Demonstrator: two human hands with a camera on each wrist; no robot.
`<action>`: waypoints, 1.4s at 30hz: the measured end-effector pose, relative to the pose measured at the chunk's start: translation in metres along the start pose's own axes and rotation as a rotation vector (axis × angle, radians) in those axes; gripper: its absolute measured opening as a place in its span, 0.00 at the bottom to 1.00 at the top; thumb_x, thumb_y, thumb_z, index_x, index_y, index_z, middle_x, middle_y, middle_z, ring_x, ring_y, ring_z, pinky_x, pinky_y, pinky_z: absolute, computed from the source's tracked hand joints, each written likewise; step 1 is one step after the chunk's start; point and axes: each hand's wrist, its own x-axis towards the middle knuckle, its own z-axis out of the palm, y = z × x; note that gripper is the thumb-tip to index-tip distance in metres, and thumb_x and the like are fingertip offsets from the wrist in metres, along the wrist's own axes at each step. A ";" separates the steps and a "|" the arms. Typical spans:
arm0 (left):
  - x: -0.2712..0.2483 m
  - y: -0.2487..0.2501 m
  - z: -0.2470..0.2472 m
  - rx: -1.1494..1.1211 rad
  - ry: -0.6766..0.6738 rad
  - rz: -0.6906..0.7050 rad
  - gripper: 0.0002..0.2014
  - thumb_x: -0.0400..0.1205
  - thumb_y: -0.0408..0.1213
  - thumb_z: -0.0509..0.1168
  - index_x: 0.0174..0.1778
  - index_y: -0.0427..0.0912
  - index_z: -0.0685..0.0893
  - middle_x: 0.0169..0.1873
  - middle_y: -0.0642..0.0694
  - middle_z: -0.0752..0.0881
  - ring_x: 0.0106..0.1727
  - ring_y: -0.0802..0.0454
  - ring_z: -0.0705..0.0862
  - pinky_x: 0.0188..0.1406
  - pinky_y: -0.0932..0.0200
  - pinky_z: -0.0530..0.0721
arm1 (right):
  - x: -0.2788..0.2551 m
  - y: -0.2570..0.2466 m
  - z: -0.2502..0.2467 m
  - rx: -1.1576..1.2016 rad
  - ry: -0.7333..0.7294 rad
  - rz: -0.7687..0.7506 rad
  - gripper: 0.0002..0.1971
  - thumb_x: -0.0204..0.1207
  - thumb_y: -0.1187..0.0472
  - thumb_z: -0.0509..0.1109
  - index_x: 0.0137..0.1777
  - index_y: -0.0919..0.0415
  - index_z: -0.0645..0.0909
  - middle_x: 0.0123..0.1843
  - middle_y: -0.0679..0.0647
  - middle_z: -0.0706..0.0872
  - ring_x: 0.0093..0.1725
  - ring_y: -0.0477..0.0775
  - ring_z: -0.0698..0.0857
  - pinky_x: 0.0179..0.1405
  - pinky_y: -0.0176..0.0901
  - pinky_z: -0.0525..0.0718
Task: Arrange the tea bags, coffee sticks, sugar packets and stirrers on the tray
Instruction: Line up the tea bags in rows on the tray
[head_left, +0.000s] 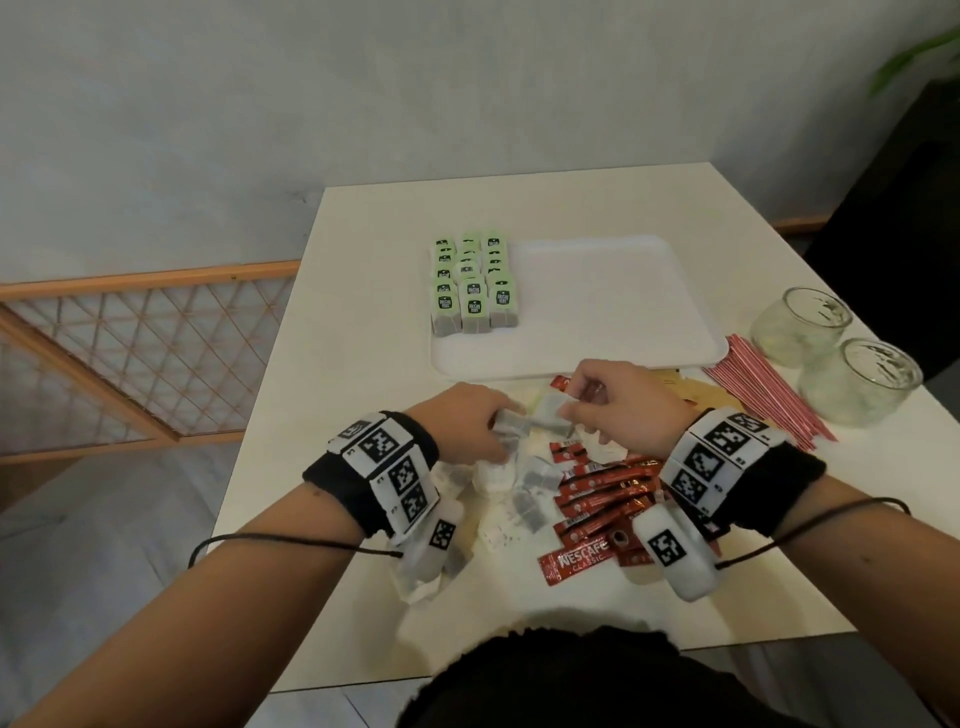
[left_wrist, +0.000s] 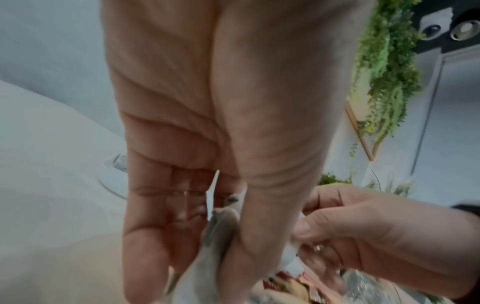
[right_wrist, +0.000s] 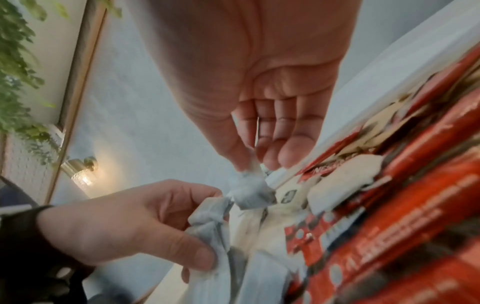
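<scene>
Bags first: the left hand (head_left: 467, 421) pinches a small grey tea bag (head_left: 506, 420) between thumb and fingers, and the right hand (head_left: 618, 402) pinches a second bag (head_left: 551, 413) by its top edge, thumb against forefinger, the other fingers loosely curled. The two bags hang close together between the hands, seemingly caught on each other; whether by strings or by paper I cannot tell.

Just beyond the hands lies the tray (head_left: 623, 291), with rows of green-tagged bags (head_left: 474, 286) standing on its left part, the rest bare. Under and just behind the hands is a loose heap of bags (head_left: 524, 493); to the right of that, under the right wrist, coffee sticks (head_left: 597, 499). Stirrers (head_left: 769, 395) lie beyond the right hand with two jars (head_left: 831, 353) past them. Brown packets (head_left: 691, 387), likely sugar, show between right hand and stirrers.

These bags should weigh next to nothing and are soft, thin paper that will crumple or tear if tugged. Best held at the folded top edge or the tag, not by the filled belly. Pulling them apart calls for a gentle, slow draw, since strings could snag and rip a tag off. The sticks look stiffer and slick, easy to gather in a bundle
</scene>
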 end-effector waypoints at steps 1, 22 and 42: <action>0.000 -0.002 -0.004 -0.042 0.005 -0.021 0.14 0.78 0.37 0.71 0.57 0.36 0.82 0.52 0.42 0.86 0.42 0.47 0.86 0.40 0.55 0.85 | 0.001 -0.001 -0.003 0.024 0.012 0.011 0.06 0.78 0.59 0.73 0.42 0.58 0.79 0.37 0.53 0.87 0.34 0.53 0.86 0.32 0.43 0.86; 0.029 0.004 -0.007 -0.794 0.456 -0.097 0.09 0.78 0.34 0.71 0.48 0.30 0.84 0.44 0.32 0.89 0.43 0.42 0.91 0.40 0.45 0.92 | 0.047 -0.021 0.000 0.426 0.040 -0.001 0.06 0.80 0.60 0.71 0.47 0.63 0.82 0.37 0.59 0.90 0.36 0.61 0.89 0.45 0.62 0.90; 0.057 -0.063 -0.031 -1.128 0.516 -0.321 0.07 0.81 0.34 0.70 0.53 0.36 0.85 0.45 0.36 0.89 0.39 0.46 0.89 0.34 0.57 0.89 | 0.152 -0.002 -0.004 0.253 0.011 0.187 0.04 0.74 0.67 0.76 0.44 0.64 0.83 0.35 0.59 0.90 0.31 0.51 0.90 0.33 0.37 0.88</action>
